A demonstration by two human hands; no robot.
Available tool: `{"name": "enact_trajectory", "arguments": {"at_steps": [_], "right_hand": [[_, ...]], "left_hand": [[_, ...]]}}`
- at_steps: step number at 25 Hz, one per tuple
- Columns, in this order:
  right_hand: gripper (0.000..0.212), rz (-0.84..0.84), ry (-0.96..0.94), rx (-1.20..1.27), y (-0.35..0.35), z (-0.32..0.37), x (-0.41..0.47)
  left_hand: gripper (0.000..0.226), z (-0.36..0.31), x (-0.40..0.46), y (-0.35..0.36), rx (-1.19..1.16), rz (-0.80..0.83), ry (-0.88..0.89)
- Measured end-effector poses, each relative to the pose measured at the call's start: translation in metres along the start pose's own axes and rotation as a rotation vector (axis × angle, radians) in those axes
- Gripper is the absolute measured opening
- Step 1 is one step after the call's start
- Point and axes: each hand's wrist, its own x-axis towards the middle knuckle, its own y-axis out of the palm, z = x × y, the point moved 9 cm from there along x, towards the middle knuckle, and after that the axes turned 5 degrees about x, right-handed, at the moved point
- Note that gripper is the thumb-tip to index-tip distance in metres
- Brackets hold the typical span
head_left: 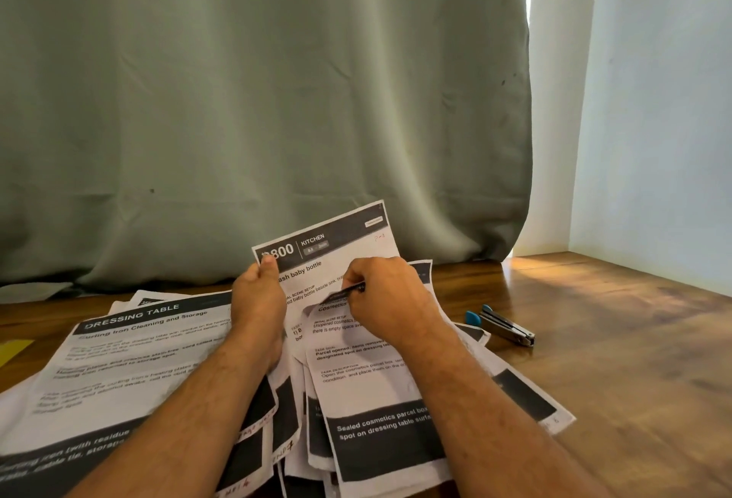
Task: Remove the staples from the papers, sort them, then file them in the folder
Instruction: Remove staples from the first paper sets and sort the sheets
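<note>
- Head view: the left hand [259, 291] pinches the upper left corner of the "KITCHEN" sheet [336, 248], thumb on its dark header, and holds it tilted up off the table.
- The right hand [382, 299] is curled round the top edge of the cosmetics sheet [368, 371], gripping it where its corner folds over. Whether a staple sits under those fingers cannot be made out.
- Both sheets belong to a loose fan of papers [519, 394] spread beneath the forearms in the near centre, several overlapping at odd angles.
- To the left lies the "DRESSING TABLE" stack [130, 355], flat and face up, with more sheet edges showing beyond it. It looks like a pile already set aside.
- The staple remover [503, 325], blue-tipped and metal, lies on the wooden table [618, 339] just right of the papers, touched by neither hand.
- A yellow edge [14, 349] shows at the far left; it may be the folder, but too little shows to be sure.
- My judgement: staple removal seems largely done and sorting is under way. Nothing is filed yet, so the rest of the sorting and all the filing remain.
</note>
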Motion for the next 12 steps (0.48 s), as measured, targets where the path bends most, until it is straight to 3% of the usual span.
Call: {"name": "enact_trajectory", "arguments": {"at_steps": [4,8,10,12], "right_hand": [[0.02,-0.002,0.005,0.0,0.002,-0.004,0.001],[0.02,0.03,-0.014,-0.018,0.013,0.001,0.006],[0.024,0.041,-0.034,-0.024,0.017,0.001,0.007],[0.028,0.045,-0.028,-0.022,0.018,-0.003,0.009]], "left_hand": [[0.01,0.002,-0.004,0.008,0.027,0.118,-0.002],[0.013,0.019,-0.011,0.014,0.457,0.293,-0.001],[0.011,0.017,-0.011,0.016,0.5,0.252,0.057],[0.013,0.005,-0.011,0.014,0.389,0.174,0.133]]}}
